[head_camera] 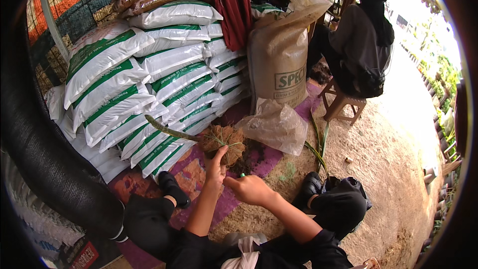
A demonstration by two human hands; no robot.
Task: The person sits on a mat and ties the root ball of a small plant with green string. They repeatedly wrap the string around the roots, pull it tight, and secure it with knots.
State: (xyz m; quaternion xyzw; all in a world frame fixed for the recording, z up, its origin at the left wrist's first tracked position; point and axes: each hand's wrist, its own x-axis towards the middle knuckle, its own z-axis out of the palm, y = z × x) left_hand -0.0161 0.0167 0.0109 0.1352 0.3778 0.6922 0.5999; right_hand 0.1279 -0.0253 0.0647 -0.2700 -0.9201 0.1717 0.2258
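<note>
A ball of brown coconut fibre, crossed by pale green string, rests in my left hand with the thumb pressed on its near side. From its left side sticks out a long, narrow green leaf or stem. Close to my left wrist, my right hand is curled into a fist. A small green tip shows above that fist; the rest of this object is hidden by the fingers. Dark loose soil lies on the purple sheet beyond my hands.
White and green sacks are stacked at the left. A large tan sack stands ahead, with a crumpled clear plastic bag at its foot. Long green leaves lie on the ground. A person sits on a brown stool.
</note>
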